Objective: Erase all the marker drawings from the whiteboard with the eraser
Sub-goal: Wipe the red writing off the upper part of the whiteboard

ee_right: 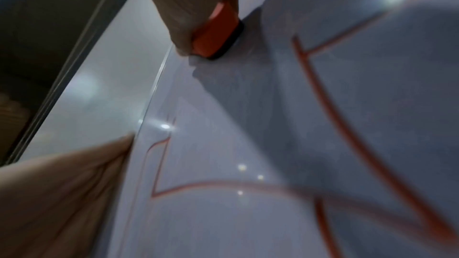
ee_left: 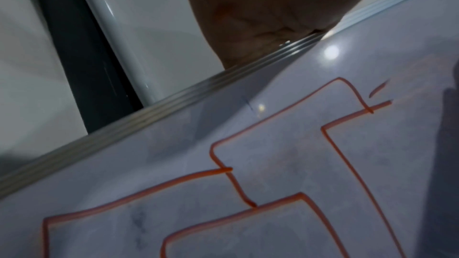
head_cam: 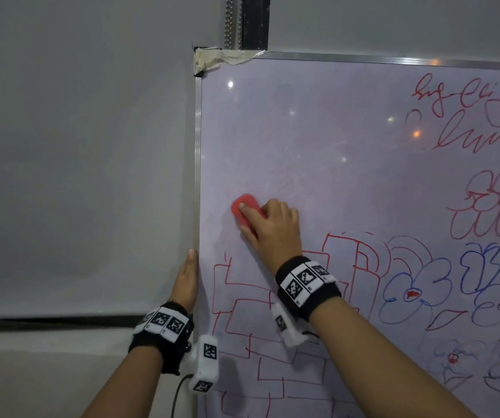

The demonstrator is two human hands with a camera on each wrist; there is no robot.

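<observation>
Under the right hand [head_cam: 273, 227], the red eraser [head_cam: 244, 210] sits flat on the whiteboard [head_cam: 318, 140], fingers curled tight round it, above the red marker drawings [head_cam: 242, 312]. At the board's metal edge [head_cam: 197, 176], the left hand [head_cam: 186, 282] lies with fingers straight; it seems to just touch. A grey wall [head_cam: 77, 146] is beside it.

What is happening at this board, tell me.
A person is wiping a whiteboard. The right hand presses a red eraser against its upper left area, which looks wiped. The left hand steadies the board's left frame edge. Red line drawings and flower sketches remain below and right.
</observation>
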